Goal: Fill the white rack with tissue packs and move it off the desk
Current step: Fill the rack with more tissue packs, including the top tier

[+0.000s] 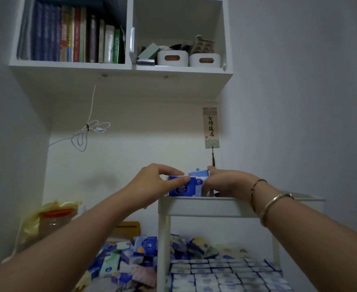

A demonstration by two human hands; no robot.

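Note:
The white rack (207, 208) stands on the desk at centre right. Its lower shelf (232, 275) holds neat rows of blue-and-white tissue packs. On the top shelf stand a few blue tissue packs (183, 187). My left hand (152, 182) pinches the left blue pack between thumb and fingers. My right hand (228, 182) grips the packs (201, 180) just to the right of it, fingers curled round them. A loose pile of tissue packs (127, 262) lies on the desk left of the rack.
A wall shelf (120, 68) with books and two white bins hangs overhead. A looped white cable (87, 133) and a small scroll (211, 127) hang on the wall. A jar with an orange lid (55, 220) and yellow plastic sit at the left.

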